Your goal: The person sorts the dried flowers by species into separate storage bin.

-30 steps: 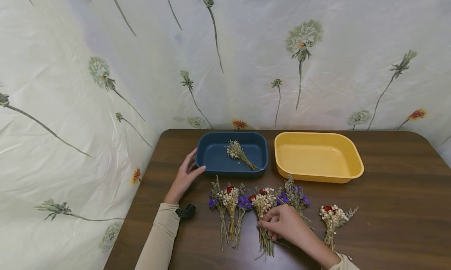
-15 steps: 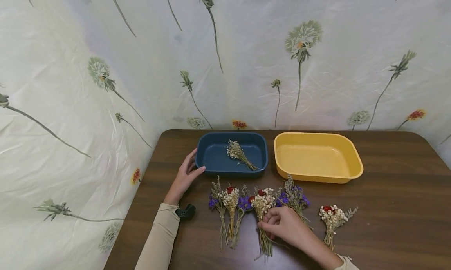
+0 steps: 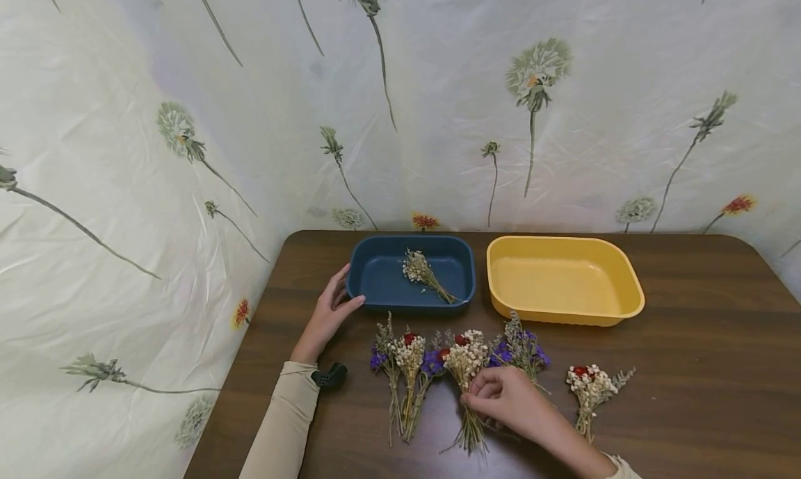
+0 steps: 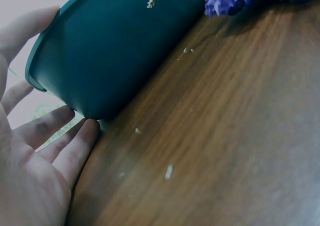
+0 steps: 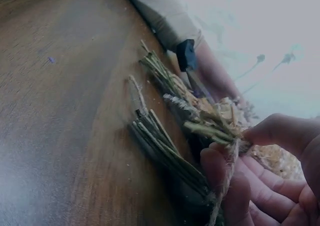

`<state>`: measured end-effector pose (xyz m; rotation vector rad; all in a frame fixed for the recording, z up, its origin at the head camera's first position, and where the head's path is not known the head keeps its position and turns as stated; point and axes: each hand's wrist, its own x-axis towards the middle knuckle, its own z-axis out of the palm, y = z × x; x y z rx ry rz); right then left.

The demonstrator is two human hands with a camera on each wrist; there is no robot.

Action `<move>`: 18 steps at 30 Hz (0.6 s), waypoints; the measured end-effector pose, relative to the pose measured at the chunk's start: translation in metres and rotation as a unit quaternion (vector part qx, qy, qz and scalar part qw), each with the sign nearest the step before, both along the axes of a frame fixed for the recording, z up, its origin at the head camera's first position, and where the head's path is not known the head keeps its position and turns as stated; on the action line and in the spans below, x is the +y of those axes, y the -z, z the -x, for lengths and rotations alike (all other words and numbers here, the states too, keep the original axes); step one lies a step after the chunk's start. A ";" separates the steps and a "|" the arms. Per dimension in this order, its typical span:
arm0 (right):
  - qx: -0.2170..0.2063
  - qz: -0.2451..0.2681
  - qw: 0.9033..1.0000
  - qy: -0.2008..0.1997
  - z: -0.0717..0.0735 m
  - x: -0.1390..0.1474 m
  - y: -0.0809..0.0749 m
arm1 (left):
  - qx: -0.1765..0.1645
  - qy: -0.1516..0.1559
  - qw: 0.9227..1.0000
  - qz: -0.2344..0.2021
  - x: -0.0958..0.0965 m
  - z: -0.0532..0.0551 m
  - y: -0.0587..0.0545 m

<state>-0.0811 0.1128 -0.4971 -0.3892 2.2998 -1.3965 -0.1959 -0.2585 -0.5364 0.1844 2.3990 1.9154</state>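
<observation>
My right hand [image 3: 510,401] pinches the tied stems of a dried flower bouquet [image 3: 466,359] with cream and red blooms. In the right wrist view, thumb and fingers close on its stems [image 5: 212,131], and a twine end [image 5: 227,181] hangs down. My left hand [image 3: 325,317] rests against the left side of a dark blue tray [image 3: 375,274], its fingers lightly bent. The left wrist view shows fingertips [image 4: 90,128] touching the tray wall [image 4: 120,61]. A pale dried bouquet [image 3: 424,274] lies inside that tray.
Left of the held bouquet lie a purple bouquet [image 3: 386,361], a cream and red one [image 3: 409,359] and another purple one [image 3: 432,362]. Rightward lie a purple bouquet [image 3: 526,350] and a cream-red one [image 3: 591,390]. A yellow tray [image 3: 566,284] stands at the back.
The held bouquet's stem ends have shifted slightly and spread, and its heads have moved a little left. The neighbouring purple bouquet's stems have swung left. My left hand has stayed still.
</observation>
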 end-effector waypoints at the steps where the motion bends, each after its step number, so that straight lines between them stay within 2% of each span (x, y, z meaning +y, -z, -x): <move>1: 0.000 0.005 1.000 0.002 0.000 0.000 -0.001 | 0.001 0.001 1.000 0.000 0.000 0.000 0.000; 12: 0.023 0.032 0.999 0.001 0.005 0.007 -0.010 | -0.001 0.001 1.000 0.000 -0.001 0.000 0.000; 18: 0.015 0.048 0.999 0.001 0.012 0.009 -0.018 | 0.001 0.003 1.000 -0.002 -0.001 0.000 0.000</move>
